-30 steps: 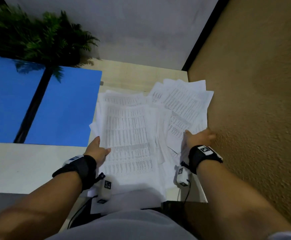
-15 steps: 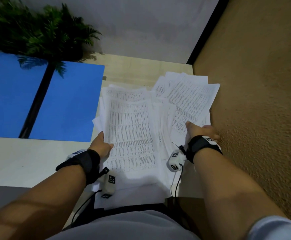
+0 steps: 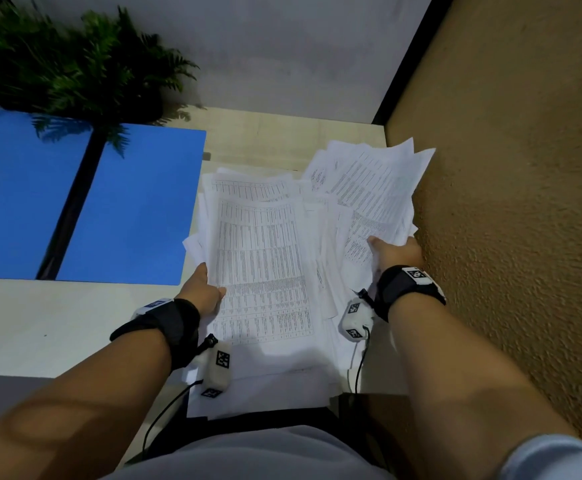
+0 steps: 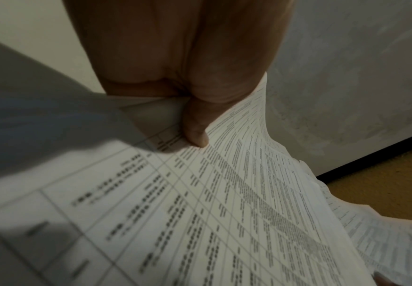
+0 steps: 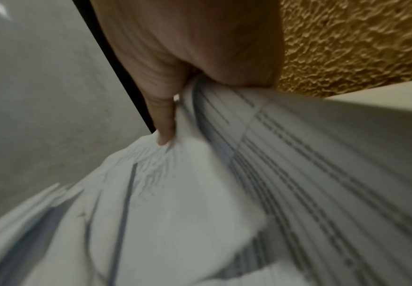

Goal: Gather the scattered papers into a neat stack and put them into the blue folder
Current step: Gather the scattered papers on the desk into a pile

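A loose pile of printed papers (image 3: pixel 265 258) covers the right part of the table. My left hand (image 3: pixel 206 289) pinches the pile's left edge, thumb on top, as the left wrist view shows on the papers (image 4: pixel 224 203). My right hand (image 3: pixel 395 251) grips the fanned sheets (image 3: pixel 372 188) at the right side, which lift off the table; its thumb presses on the papers (image 5: pixel 200 193) in the right wrist view. The blue folder (image 3: pixel 75 202) lies open and flat at the left, apart from both hands.
A green potted plant (image 3: pixel 64 60) stands behind the folder and overhangs it. A textured tan wall (image 3: pixel 511 202) runs close along the table's right edge. A grey wall (image 3: pixel 282 46) closes the back. The pale table (image 3: pixel 40 323) shows at the near left.
Both hands have slid further up the pile's sides. The right-hand sheets have risen and fanned upward toward the tan wall.
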Tool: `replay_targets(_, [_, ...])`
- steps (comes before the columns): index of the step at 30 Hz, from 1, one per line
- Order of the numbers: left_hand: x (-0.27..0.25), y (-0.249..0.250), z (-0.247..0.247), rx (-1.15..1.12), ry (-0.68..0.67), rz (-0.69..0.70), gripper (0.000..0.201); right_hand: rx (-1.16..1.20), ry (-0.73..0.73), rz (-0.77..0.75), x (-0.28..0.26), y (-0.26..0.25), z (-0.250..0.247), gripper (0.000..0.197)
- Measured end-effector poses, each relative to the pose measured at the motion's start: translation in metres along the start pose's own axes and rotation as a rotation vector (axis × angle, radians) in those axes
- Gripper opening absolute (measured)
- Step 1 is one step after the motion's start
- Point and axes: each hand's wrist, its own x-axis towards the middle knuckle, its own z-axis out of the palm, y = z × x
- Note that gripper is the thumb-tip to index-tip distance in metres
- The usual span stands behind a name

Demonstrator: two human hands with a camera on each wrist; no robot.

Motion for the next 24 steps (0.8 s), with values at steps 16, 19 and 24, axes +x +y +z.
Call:
replay_targets(16, [0.011,-0.012,0.001,-0.139,-0.076,0.005,0.039,0.248,0.342,-0.870,-0.096,-0.112,-0.118,0.010])
replay_targets(19, [0.012,-0.015,0.000,-0.194,-0.103,0.006,0.038,0.292,0.276,-0.891,-0.126,-0.119,-0.126,0.018])
replay_targets(24, [0.012,-0.019,0.002,-0.265,-0.107,0.051,0.048,0.376,0.119,-0.758,-0.152,-0.114,-0.107,0.022])
